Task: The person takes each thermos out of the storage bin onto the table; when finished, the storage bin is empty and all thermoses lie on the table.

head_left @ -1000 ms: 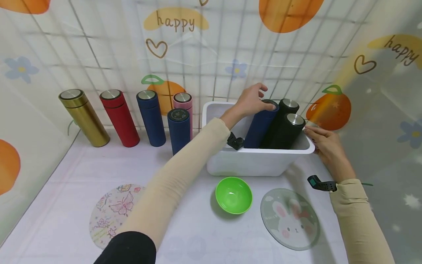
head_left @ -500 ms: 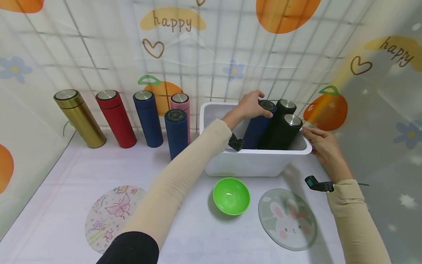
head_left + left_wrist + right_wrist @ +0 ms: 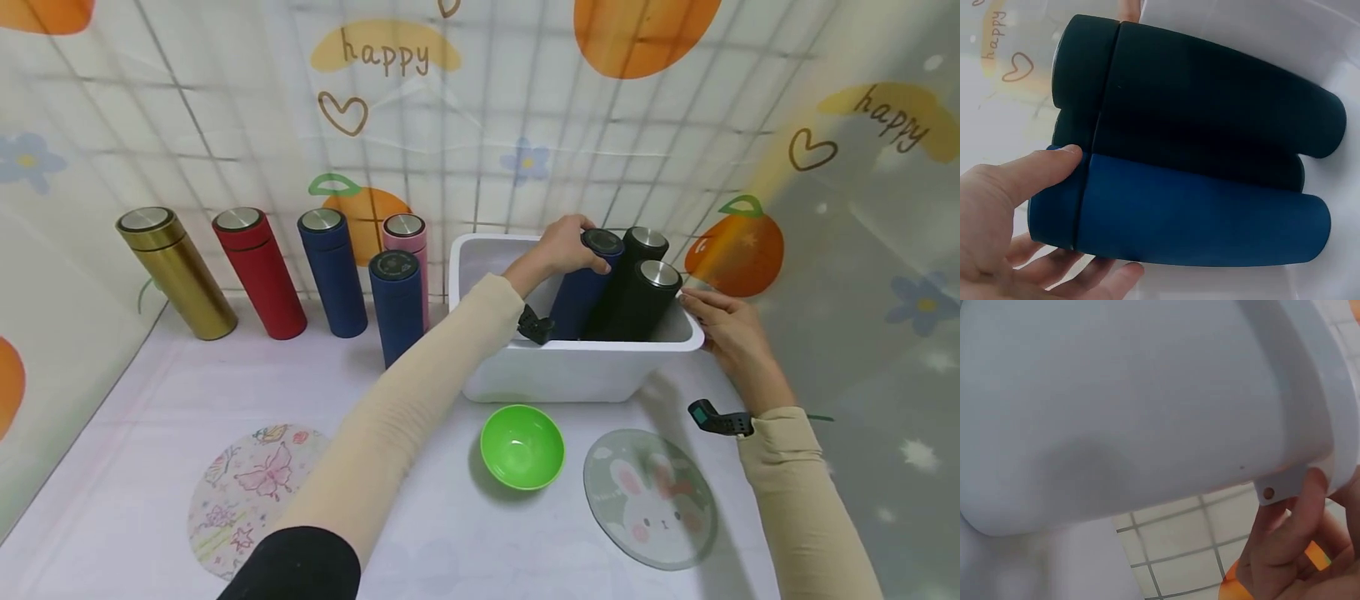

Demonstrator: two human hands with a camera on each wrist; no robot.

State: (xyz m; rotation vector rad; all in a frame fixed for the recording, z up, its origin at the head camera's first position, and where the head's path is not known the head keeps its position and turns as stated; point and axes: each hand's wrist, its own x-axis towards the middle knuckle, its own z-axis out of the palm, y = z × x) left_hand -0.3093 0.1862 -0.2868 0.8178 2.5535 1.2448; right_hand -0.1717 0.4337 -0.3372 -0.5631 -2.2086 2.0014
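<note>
In the head view a white plastic bin [image 3: 547, 371] holds a blue thermos bottle [image 3: 585, 283] and two black thermos bottles, the front one [image 3: 633, 304] ahead of the rear one [image 3: 645, 242]. My left hand [image 3: 561, 248] reaches over the bin and grips the blue bottle near its lid. In the left wrist view, the thumb [image 3: 1054, 169] lies across the lid and the fingers curl below the blue bottle [image 3: 1204, 215], which leans beside the black ones [image 3: 1216, 81]. At the bin's right end, my right hand [image 3: 731, 337] pinches the rim; its fingers [image 3: 1291, 544] show under the bin edge [image 3: 1341, 406].
Gold [image 3: 176, 271], red [image 3: 258, 271], blue [image 3: 333, 271] and pink [image 3: 405, 233] thermos bottles stand along the back left, with another blue bottle [image 3: 397, 308] in front. A green bowl [image 3: 522, 447], a bunny mat [image 3: 651, 500] and a butterfly mat [image 3: 251, 492] lie nearer.
The left thumb has come down from the top of the blue bottle's lid to its side, and the fingers have closed round the bottle. The right hand stays at the rim.
</note>
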